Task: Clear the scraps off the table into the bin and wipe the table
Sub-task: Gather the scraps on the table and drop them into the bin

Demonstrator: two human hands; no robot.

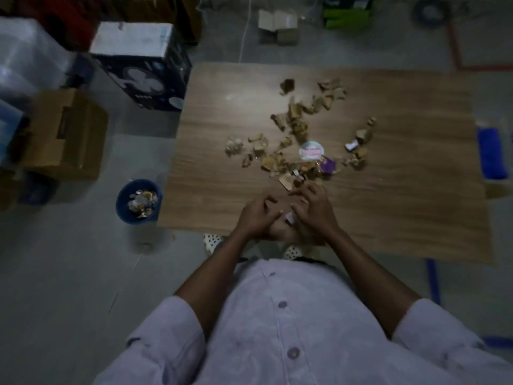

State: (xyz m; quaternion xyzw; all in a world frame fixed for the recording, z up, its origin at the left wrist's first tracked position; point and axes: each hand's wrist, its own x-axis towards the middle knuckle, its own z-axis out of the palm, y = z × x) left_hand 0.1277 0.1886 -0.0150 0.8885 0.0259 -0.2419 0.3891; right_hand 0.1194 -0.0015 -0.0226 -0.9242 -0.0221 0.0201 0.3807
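Brown cardboard and paper scraps (297,126) lie scattered over the middle of a wooden table (402,195), with a round white lid (311,150) and a purple wrapper (327,165) among them. At the near edge my left hand (256,215) and my right hand (312,208) are cupped together over a small heap of scraps (290,218), fingers curled around it. A blue bin (138,202) stands on the floor left of the table, holding some scraps.
A blue cloth (492,152) lies off the table's right edge. A dark fan box (144,68) and an open cardboard box (62,134) stand on the floor to the left. More boxes and cables are at the back.
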